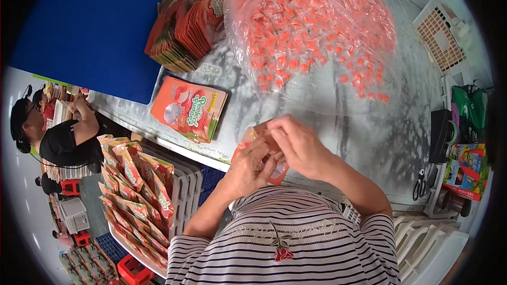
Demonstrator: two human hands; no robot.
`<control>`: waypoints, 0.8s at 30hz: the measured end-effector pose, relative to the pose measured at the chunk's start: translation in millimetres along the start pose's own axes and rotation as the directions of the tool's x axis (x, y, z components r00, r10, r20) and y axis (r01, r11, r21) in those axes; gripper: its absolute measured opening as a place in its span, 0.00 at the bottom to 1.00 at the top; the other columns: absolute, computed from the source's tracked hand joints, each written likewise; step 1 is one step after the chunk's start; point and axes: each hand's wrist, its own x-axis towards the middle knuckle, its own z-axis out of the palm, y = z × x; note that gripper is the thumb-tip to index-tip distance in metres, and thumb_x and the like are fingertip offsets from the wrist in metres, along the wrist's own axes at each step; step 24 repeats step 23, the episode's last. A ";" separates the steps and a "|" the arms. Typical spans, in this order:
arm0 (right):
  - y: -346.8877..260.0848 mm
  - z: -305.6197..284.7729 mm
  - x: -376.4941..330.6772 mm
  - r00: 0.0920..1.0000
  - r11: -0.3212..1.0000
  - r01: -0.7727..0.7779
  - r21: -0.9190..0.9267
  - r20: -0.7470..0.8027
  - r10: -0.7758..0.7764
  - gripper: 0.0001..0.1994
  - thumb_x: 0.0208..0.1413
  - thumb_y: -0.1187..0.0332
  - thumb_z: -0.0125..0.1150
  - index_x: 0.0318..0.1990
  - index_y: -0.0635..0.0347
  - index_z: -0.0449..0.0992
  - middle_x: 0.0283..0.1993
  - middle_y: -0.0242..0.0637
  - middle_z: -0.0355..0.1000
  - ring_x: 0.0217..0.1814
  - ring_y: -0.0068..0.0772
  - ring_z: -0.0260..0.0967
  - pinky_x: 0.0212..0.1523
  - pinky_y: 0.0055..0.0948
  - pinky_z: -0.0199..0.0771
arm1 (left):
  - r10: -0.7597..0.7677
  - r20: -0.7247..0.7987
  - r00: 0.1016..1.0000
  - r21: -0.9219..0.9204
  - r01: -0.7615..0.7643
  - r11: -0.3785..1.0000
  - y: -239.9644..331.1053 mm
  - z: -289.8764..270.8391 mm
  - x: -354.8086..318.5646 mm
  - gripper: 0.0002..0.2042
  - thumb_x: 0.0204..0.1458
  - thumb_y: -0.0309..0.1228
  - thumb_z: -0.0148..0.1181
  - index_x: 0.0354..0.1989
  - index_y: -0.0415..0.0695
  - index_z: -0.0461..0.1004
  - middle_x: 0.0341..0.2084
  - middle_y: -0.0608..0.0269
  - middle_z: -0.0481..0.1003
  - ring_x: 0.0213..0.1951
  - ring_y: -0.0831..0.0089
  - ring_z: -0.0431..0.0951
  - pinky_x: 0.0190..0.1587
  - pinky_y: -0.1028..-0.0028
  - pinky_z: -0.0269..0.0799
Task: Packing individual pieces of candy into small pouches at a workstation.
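Observation:
Both my hands meet over the near edge of the metal table (364, 126). My left hand (251, 166) and my right hand (298, 145) together grip a small orange pouch (252, 136), mostly hidden by my fingers. A flat orange printed pouch (189, 108) lies on the table to the left. Behind it stands a stack of empty orange pouches (187, 24). A big clear plastic bag of small orange wrapped candies (311, 26) fills the far middle of the table.
A tray of filled orange pouches (134, 190) sits at my lower left on white crates. A blue board (90, 26) lies at far left. Black scissors (420, 183), a black box and coloured cartons stand at right. Another person (63, 137) works at left.

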 end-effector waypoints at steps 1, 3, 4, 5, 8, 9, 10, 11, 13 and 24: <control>-2.7 -6.3 -3.6 1.000 0.994 0.012 0.109 0.021 -0.014 0.09 0.61 0.71 0.53 0.44 0.66 0.66 0.43 0.48 0.71 0.43 0.47 0.73 0.45 0.38 0.72 | -0.004 -0.004 1.000 -0.002 0.004 1.000 -1.5 -0.7 -1.0 0.04 0.51 0.23 0.59 0.32 0.35 0.72 0.28 0.51 0.71 0.31 0.50 0.74 0.33 0.62 0.70; -10.5 -19.7 -11.7 0.998 0.990 -0.052 0.130 0.029 0.049 0.10 0.57 0.72 0.57 0.45 0.64 0.68 0.43 0.43 0.71 0.51 0.46 0.69 0.52 0.37 0.69 | 0.051 -0.065 0.997 0.016 -0.050 0.999 -1.6 -2.2 1.9 0.04 0.51 0.23 0.59 0.32 0.36 0.72 0.28 0.51 0.71 0.31 0.51 0.73 0.32 0.63 0.69; -9.7 -24.7 -14.6 0.994 0.988 0.079 -0.133 0.088 -0.067 0.11 0.55 0.72 0.59 0.44 0.64 0.69 0.43 0.42 0.71 0.56 0.45 0.66 0.53 0.37 0.68 | 0.011 -0.064 0.998 -0.004 -0.011 1.000 2.7 -4.9 2.1 0.07 0.49 0.20 0.60 0.37 0.35 0.75 0.34 0.51 0.74 0.35 0.56 0.77 0.38 0.66 0.73; -9.7 -27.2 -17.1 0.973 0.901 0.212 -0.379 0.165 -0.160 0.11 0.54 0.72 0.61 0.43 0.64 0.70 0.44 0.40 0.71 0.60 0.45 0.62 0.54 0.37 0.67 | 0.014 -0.062 0.998 -0.007 -0.015 1.000 5.4 -5.4 2.8 0.07 0.49 0.20 0.60 0.37 0.35 0.75 0.34 0.51 0.74 0.35 0.56 0.77 0.38 0.66 0.73; -8.6 -33.9 -18.9 0.934 0.816 0.339 -0.467 0.269 -0.234 0.10 0.45 0.76 0.63 0.37 0.65 0.73 0.44 0.39 0.70 0.62 0.48 0.58 0.54 0.39 0.68 | 0.186 -0.037 0.982 0.098 -0.182 0.978 6.7 -3.3 -0.4 0.09 0.48 0.21 0.61 0.39 0.37 0.74 0.32 0.51 0.72 0.33 0.57 0.74 0.35 0.65 0.70; -12.5 -40.5 -17.6 0.899 0.780 0.414 -0.469 0.346 -0.269 0.10 0.43 0.78 0.63 0.36 0.66 0.73 0.43 0.40 0.69 0.62 0.49 0.59 0.54 0.40 0.69 | 0.188 -0.039 0.981 0.097 -0.184 0.978 10.7 -6.3 -0.8 0.09 0.48 0.21 0.61 0.39 0.37 0.74 0.32 0.51 0.72 0.33 0.57 0.74 0.35 0.65 0.70; -22.8 -47.4 -16.0 0.881 0.763 0.462 -0.453 0.338 -0.332 0.10 0.41 0.78 0.63 0.34 0.68 0.73 0.43 0.40 0.70 0.61 0.49 0.60 0.54 0.42 0.72 | 0.217 -0.158 0.963 0.073 -0.208 0.976 18.2 -14.1 -1.7 0.12 0.47 0.22 0.62 0.42 0.37 0.74 0.37 0.50 0.72 0.36 0.57 0.74 0.37 0.66 0.71; -30.0 -52.7 -16.2 0.880 0.763 0.462 -0.453 0.340 -0.332 0.10 0.41 0.78 0.63 0.34 0.68 0.73 0.43 0.40 0.70 0.61 0.49 0.60 0.54 0.42 0.72 | 0.235 -0.276 0.932 0.051 -0.230 0.972 21.0 -21.5 -4.6 0.15 0.47 0.23 0.64 0.45 0.38 0.73 0.41 0.49 0.72 0.40 0.58 0.75 0.39 0.66 0.72; -42.4 -64.1 -18.8 0.812 0.677 0.583 -0.449 0.363 -0.458 0.10 0.41 0.76 0.64 0.33 0.69 0.74 0.44 0.42 0.71 0.59 0.48 0.64 0.55 0.44 0.74 | 0.212 -0.385 0.898 0.202 -0.142 0.969 11.9 -35.9 -5.5 0.31 0.43 0.33 0.70 0.56 0.38 0.66 0.52 0.45 0.67 0.51 0.57 0.71 0.49 0.64 0.69; -58.7 -90.8 -30.8 0.875 0.709 0.483 -0.514 0.309 -0.372 0.12 0.41 0.73 0.69 0.36 0.59 0.77 0.47 0.42 0.73 0.61 0.52 0.64 0.65 0.53 0.59 | -0.176 0.181 0.968 -0.650 0.252 0.717 8.3 -9.9 5.6 0.17 0.58 0.42 0.57 0.32 0.38 0.80 0.52 0.44 0.71 0.46 0.65 0.77 0.48 0.74 0.69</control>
